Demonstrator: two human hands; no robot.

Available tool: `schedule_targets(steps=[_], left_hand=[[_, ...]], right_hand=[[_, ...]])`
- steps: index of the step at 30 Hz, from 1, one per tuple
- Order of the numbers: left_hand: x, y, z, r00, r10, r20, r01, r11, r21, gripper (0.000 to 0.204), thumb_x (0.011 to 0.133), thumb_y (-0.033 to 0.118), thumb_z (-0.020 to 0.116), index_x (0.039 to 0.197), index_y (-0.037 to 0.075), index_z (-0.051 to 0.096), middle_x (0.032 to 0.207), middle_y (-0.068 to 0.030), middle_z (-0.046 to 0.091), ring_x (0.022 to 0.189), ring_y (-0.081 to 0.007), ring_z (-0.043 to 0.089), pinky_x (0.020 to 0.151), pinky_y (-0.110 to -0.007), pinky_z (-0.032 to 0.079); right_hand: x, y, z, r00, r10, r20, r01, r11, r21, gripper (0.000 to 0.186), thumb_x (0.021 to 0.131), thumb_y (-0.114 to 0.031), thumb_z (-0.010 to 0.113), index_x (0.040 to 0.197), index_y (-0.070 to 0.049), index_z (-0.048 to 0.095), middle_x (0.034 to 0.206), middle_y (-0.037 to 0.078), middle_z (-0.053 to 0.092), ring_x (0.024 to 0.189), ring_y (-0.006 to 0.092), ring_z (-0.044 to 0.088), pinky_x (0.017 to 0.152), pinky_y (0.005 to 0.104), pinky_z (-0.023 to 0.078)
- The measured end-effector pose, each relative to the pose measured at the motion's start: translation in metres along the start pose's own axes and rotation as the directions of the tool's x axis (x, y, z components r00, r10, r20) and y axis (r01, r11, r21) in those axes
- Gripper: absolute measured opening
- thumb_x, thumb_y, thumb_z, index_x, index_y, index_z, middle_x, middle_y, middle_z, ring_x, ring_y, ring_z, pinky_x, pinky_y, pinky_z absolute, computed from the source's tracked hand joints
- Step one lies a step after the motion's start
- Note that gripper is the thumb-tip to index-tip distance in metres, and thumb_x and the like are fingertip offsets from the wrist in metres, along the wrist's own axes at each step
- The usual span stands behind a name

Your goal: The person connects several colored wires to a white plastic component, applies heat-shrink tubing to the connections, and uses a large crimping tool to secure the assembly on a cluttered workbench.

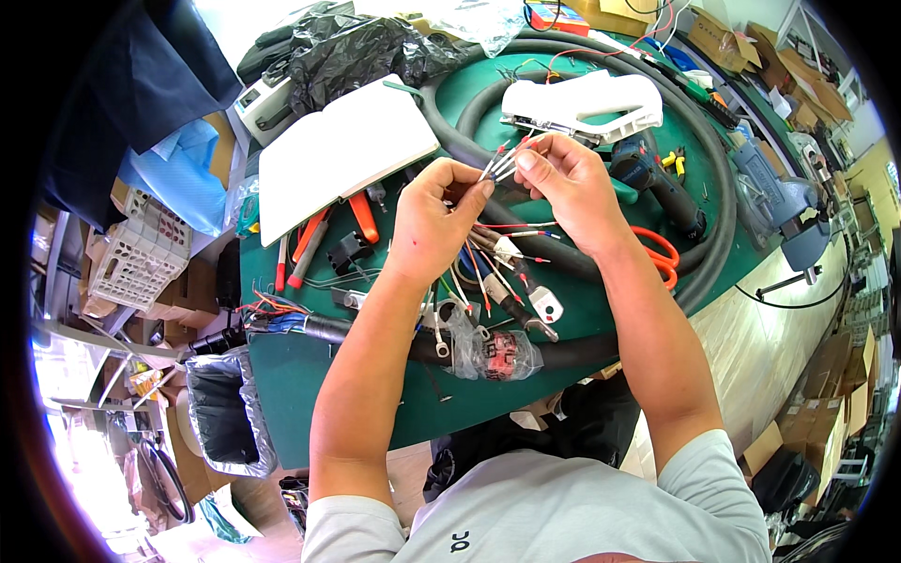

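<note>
While both hands pinch the thin wires (500,161) above the green bench (310,375), left hand (436,211) and right hand (563,183) fingers clenched on the tips, a slipped strand could likely tangle with the loose wire bundle (488,272) below.

Wires (505,159) betw. the fingers were red, blue & white w/ pale tips. Table mat (319,375) was dark green. Thick hose (718,225) was black. Plastic handle casing (587,101) was white, as was the flat panel (338,155). Pliers (361,216) had orange-red grips; scissors (662,253) had orange handles. Crumpled bag (357,47) was black & glossy. Crate (141,253) was white lattice. Cloth (178,169) was light blue. Shirt (554,507) was pale grey.
</note>
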State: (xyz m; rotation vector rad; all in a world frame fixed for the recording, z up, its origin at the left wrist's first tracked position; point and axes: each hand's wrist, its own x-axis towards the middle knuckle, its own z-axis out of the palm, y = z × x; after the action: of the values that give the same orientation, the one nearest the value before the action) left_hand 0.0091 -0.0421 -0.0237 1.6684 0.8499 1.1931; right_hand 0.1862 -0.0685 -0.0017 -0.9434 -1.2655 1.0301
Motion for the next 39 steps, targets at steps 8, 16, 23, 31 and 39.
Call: schedule_targets(steps=[8, 16, 23, 31, 39], left_hand=[[-0.001, 0.001, 0.001, 0.999, -0.014, 0.03, 0.014, 1.0, 0.002, 0.009, 0.088, 0.007, 0.066, 0.091, -0.001, 0.061, 0.075, 0.0018, 0.058, 0.069, -0.0038, 0.051, 0.061, -0.02, 0.042], [-0.001, 0.002, 0.001, 0.999, 0.035, 0.024, -0.036, 0.999, 0.029, 0.006, 0.086, 0.001, 0.065, 0.089, -0.002, 0.06, 0.077, -0.0023, 0.06, 0.069, -0.0065, 0.057, 0.06, -0.022, 0.048], [-0.002, 0.01, 0.002, 0.999, 0.009, 0.039, -0.009, 1.0, 0.004, 0.007, 0.086, 0.0, 0.065, 0.088, -0.003, 0.06, 0.079, -0.0037, 0.06, 0.069, -0.0074, 0.059, 0.058, -0.023, 0.051], [-0.001, 0.005, 0.001, 1.0, -0.01, 0.02, 0.01, 1.0, 0.01, 0.009, 0.086, 0.003, 0.066, 0.091, -0.003, 0.062, 0.074, -0.0015, 0.061, 0.068, -0.0058, 0.056, 0.058, -0.022, 0.046], [-0.002, 0.003, 0.0, 0.998, -0.056, 0.036, 0.057, 0.998, -0.028, 0.013, 0.089, 0.01, 0.066, 0.094, -0.002, 0.064, 0.075, 0.0026, 0.059, 0.068, -0.0029, 0.049, 0.061, -0.019, 0.04]], right_hand=[[0.002, 0.003, -0.004, 0.999, -0.033, -0.001, 0.033, 0.999, 0.034, 0.015, 0.091, -0.017, 0.065, 0.093, -0.002, 0.064, 0.077, -0.005, 0.056, 0.067, 0.0009, 0.043, 0.057, 0.0175, 0.035], [0.003, 0.005, -0.007, 1.0, 0.008, -0.016, -0.009, 0.999, -0.047, 0.015, 0.091, -0.016, 0.065, 0.091, -0.001, 0.063, 0.077, -0.005, 0.056, 0.068, 0.0011, 0.045, 0.059, 0.0175, 0.037], [0.002, 0.003, -0.004, 0.999, 0.024, -0.029, -0.024, 1.0, -0.019, 0.016, 0.091, -0.017, 0.065, 0.09, -0.001, 0.063, 0.075, -0.006, 0.054, 0.065, 0.0012, 0.041, 0.056, 0.0179, 0.033], [0.004, 0.012, -0.009, 0.999, -0.051, 0.018, 0.052, 0.997, -0.052, 0.017, 0.092, -0.018, 0.063, 0.092, -0.001, 0.063, 0.073, -0.007, 0.051, 0.063, 0.0019, 0.038, 0.054, 0.0188, 0.032], [0.005, 0.013, -0.009, 0.995, -0.093, 0.037, 0.095, 0.993, -0.074, 0.018, 0.093, -0.019, 0.062, 0.092, -0.001, 0.063, 0.074, -0.006, 0.052, 0.064, 0.003, 0.037, 0.055, 0.0196, 0.032]])
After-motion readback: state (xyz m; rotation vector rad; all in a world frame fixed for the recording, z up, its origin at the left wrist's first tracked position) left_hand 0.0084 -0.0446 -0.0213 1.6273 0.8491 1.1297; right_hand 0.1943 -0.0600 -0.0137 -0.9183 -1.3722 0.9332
